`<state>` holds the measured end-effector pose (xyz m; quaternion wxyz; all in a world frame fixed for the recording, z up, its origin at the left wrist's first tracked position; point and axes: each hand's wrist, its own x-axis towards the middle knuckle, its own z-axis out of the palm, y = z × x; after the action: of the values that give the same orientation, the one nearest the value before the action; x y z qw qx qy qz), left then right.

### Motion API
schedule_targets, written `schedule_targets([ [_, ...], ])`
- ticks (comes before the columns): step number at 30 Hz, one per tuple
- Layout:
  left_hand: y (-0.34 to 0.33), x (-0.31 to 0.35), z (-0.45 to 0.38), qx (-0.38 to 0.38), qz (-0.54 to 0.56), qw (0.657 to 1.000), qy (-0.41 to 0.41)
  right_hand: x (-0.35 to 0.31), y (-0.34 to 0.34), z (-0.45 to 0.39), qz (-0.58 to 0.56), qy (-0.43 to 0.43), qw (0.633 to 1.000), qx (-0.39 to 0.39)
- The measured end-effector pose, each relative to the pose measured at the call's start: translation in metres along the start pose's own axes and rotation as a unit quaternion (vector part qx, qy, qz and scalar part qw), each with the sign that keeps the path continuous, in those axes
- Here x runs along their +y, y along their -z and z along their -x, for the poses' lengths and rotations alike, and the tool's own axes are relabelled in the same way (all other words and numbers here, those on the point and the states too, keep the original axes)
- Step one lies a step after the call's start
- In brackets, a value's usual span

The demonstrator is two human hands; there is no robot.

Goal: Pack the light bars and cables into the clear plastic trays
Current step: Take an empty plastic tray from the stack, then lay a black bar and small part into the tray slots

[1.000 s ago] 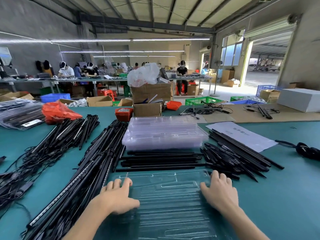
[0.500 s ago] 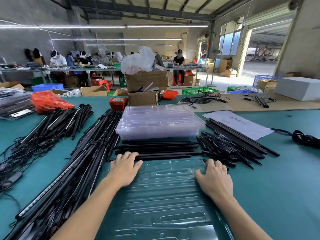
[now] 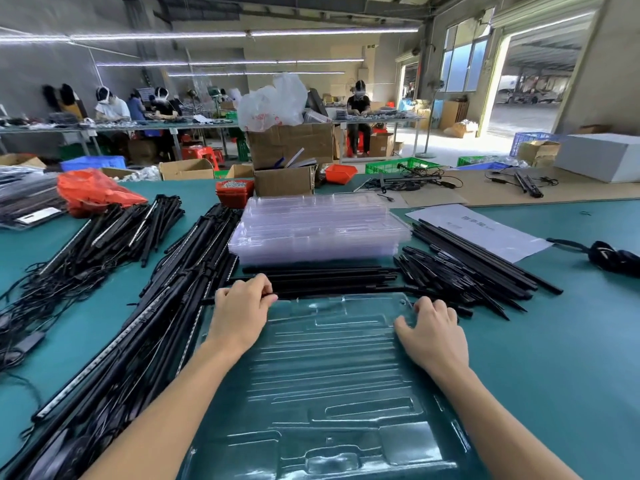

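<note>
my left hand (image 3: 240, 315) pinches a black light bar (image 3: 329, 292) at the far left edge of the clear tray (image 3: 329, 375) on the counter (image 3: 554, 341). my right hand (image 3: 433, 336) rests curled on the tray's far right corner, holding nothing. step: loading the first bar; next, seat it in a slot.

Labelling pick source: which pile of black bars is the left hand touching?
The crosswise row of bars between the tray stack and open tray; left hand fingers curl onto it.
</note>
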<state>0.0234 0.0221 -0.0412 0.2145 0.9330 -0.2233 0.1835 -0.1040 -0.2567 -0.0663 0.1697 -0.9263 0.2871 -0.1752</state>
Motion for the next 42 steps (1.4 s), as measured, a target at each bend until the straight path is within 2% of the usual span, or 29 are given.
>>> schedule_targets([
  [2, 0.011, 0.002, 0.007, 0.066, 0.014, 0.997, -0.049, -0.001, 0.001, -0.003, -0.005, -0.006, 1.0, -0.005],
  [4, 0.022, 0.002, 0.016, 0.076, 0.035, 0.992, -0.096, -0.001, 0.003, -0.007, -0.016, -0.016, 1.0, -0.013],
  [8, 0.028, 0.007, 0.04, -0.028, 0.082, 0.987, -0.138, 0.0, 0.008, -0.018, -0.054, -0.032, 0.997, -0.055],
  [11, 0.023, 0.01, 0.056, -0.049, 0.1, 0.985, -0.135, 0.007, 0.014, -0.021, -0.116, -0.02, 0.989, -0.092],
  [13, 0.021, 0.01, 0.064, -0.068, 0.119, 0.982, -0.127, 0.015, 0.015, -0.018, -0.117, -0.002, 0.988, -0.097],
  [17, 0.021, 0.008, 0.078, -0.133, 0.138, 0.973, -0.129, 0.023, 0.01, -0.009, -0.104, -0.012, 0.992, -0.067],
  [21, 0.022, 0.007, 0.082, -0.146, 0.135, 0.971, -0.133, 0.023, 0.005, -0.007, -0.108, -0.015, 0.993, -0.036],
  [26, 0.032, -0.004, 0.079, -0.151, 0.129, 0.97, -0.14, 0.027, 0.01, -0.011, -0.174, -0.052, 0.983, -0.002],
  [29, 0.033, -0.009, 0.08, -0.151, 0.121, 0.972, -0.134, 0.025, 0.012, -0.012, -0.131, -0.066, 0.989, -0.02],
  [33, 0.025, -0.006, 0.084, -0.118, 0.118, 0.977, -0.13, 0.016, 0.017, -0.009, -0.008, -0.096, 0.995, -0.016],
  [39, 0.019, -0.003, 0.082, -0.097, 0.115, 0.979, -0.136, 0.017, 0.025, -0.005, -0.037, -0.125, 0.991, -0.007],
  [42, 0.019, -0.002, 0.084, -0.077, 0.067, 0.982, -0.157, 0.016, 0.025, -0.007, -0.015, -0.13, 0.991, -0.009],
])
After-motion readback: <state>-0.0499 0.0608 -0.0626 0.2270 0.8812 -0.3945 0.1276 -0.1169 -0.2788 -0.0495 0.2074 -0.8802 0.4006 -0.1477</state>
